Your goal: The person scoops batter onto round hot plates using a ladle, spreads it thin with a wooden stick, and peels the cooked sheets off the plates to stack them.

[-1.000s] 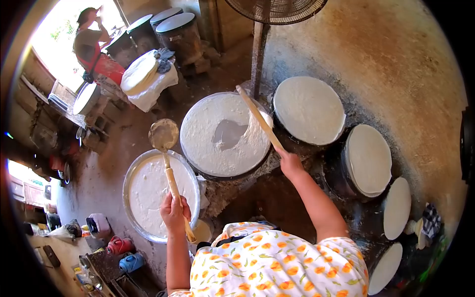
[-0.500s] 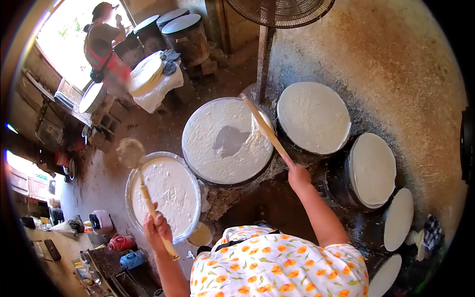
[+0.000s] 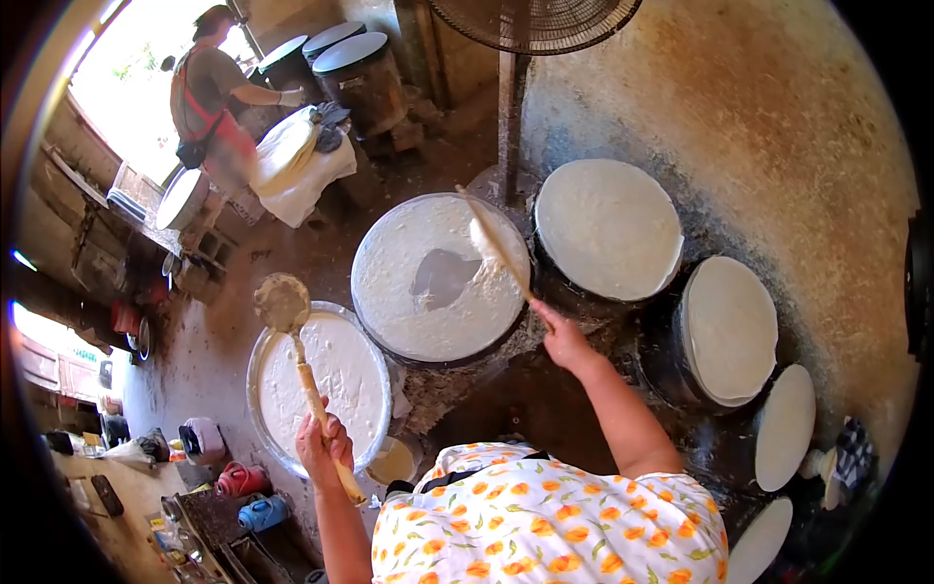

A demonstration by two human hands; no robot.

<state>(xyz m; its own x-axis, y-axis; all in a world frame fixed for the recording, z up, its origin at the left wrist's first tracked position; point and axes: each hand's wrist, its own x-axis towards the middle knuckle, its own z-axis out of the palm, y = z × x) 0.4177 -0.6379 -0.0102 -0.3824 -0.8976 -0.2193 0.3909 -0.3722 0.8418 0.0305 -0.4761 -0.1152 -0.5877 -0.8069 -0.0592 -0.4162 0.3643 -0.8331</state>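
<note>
My left hand is closed round the wooden handle of a ladle, whose batter-coated bowl is raised by the far rim of a wide basin of white batter. My right hand grips a long wooden spreading stick. That stick lies across the right side of a round griddle. A ring of white batter covers the griddle, with a bare grey patch near its middle. Some thicker batter is gathered beside the stick.
Two drum-like stoves with white-covered round tops, one nearer and one farther, stand to the right. Pale discs lean below them. A co-worker stands far left by a stack of flat sheets. A fan hangs ahead.
My right hand has moved left and up, shifting the stick leftward across the griddle. The ladle has moved right with my left hand. The co-worker's arm has lowered toward the drums.
</note>
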